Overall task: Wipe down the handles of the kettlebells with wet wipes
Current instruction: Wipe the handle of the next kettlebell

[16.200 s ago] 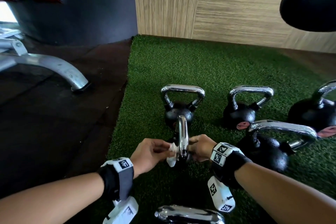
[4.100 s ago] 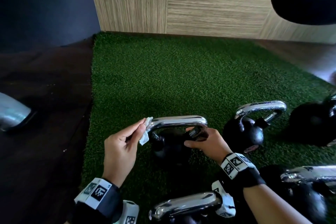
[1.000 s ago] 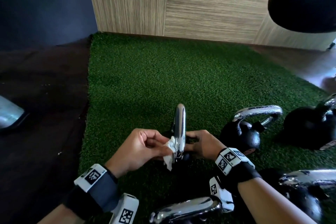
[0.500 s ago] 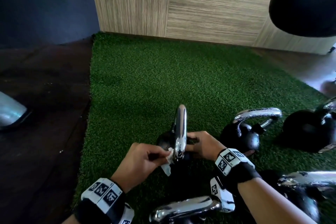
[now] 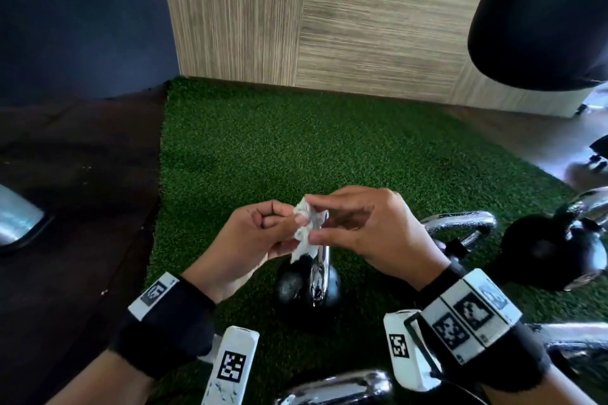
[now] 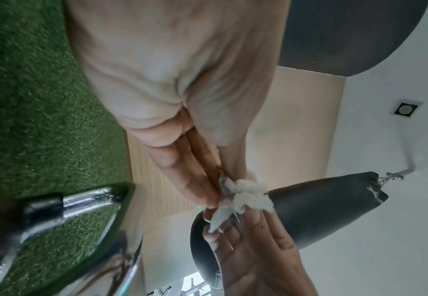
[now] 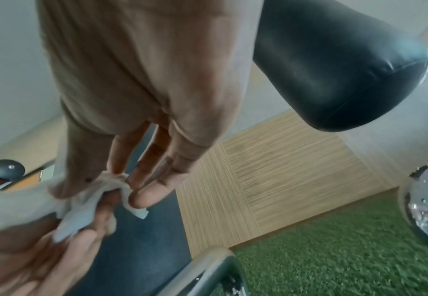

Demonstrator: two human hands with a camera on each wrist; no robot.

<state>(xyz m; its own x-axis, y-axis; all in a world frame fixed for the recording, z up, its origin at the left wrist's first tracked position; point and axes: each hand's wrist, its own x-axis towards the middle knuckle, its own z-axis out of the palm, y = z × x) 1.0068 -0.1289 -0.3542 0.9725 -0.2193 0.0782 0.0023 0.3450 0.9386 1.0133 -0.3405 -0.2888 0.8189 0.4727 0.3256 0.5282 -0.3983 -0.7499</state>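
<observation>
A crumpled white wet wipe hangs in the air between both hands, above the turf. My left hand pinches its left side and my right hand pinches its right side with thumb and fingertips. The wipe shows bunched in the left wrist view, and the wipe is also seen in the right wrist view. Directly below stands a small black kettlebell with its chrome handle edge-on, untouched by either hand.
More chrome-handled kettlebells stand on the green turf: one behind my right hand, a larger one at far right, and handles at the bottom edge. A black punching bag hangs upper right. Dark floor lies left.
Both hands left the small kettlebell's handle and rose above it. The right hand let go of the handle and now pinches the wipe together with the left.
</observation>
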